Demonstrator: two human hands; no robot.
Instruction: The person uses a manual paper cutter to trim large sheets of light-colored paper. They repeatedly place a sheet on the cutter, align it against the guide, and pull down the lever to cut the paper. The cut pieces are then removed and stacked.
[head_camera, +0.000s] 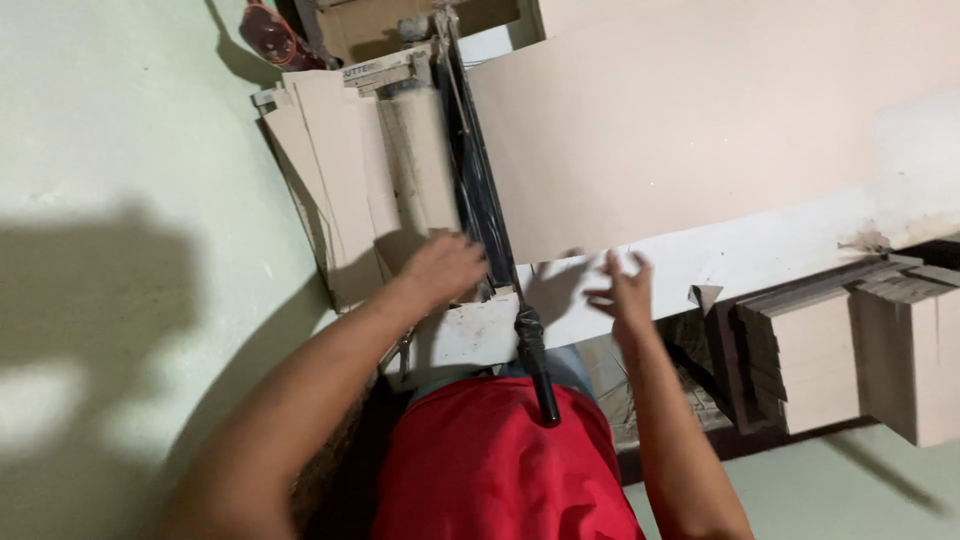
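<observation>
Clearly the big cardboard sheet (690, 120) wants squaring against the cutter blade (480, 190) beside it: left hand (440, 268) lies loosely curled, gripping nothing, at the blade's near end, right hand (622, 290) hovers open-fingered, empty, below the sheet's edge.

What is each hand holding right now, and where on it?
Nothing is clearly held. The left hand rests on the cut strips beside the cutter; the right hand hovers open below the cardboard sheet.

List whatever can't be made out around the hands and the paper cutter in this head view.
- Right hand: blurred, so contact with the large tan cardboard sheet is unclear.
- Left hand: its fingers cover what it touches.
- Black cutter lever: its top is cut off by the frame edge.
- Stacked cardboard pieces: partly in shadow.
</observation>
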